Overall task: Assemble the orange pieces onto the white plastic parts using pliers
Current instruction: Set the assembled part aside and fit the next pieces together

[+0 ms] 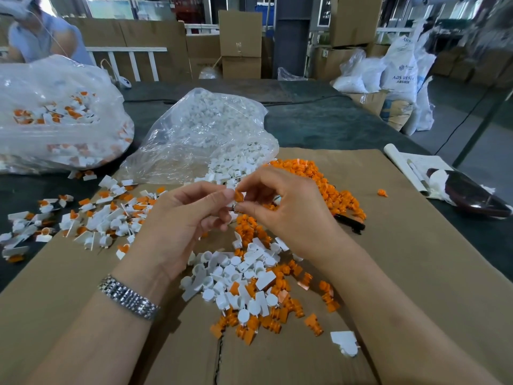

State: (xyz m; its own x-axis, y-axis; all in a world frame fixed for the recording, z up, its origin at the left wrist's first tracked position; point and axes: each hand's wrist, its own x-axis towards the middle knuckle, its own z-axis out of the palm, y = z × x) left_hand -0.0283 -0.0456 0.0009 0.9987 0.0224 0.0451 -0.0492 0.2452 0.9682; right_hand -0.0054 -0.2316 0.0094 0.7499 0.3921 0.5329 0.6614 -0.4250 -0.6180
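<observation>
Orange plastic piece sat pinched between the thumb and fingers of the right hand, held just against a small white plastic part that the left hand gripped in its curled fingers, both raised above the brown cardboard sheet on the dark tabletop. Whether the two were already mated could not be told. Black-handled pliers lay untouched just right of the hands, partly under the long heap of loose orange pieces. Below the wrists lay a mixed pile of white parts and orange pieces, unjoined. To the left, a scatter of finished white-and-orange assemblies spread off the cardboard, with more in a clear plastic bag; a second clear bag of white parts was open behind the hands. Judging by the heaps, much was done and much remained. Open cardboard lay to the right and near the front edge; the left was crowded
</observation>
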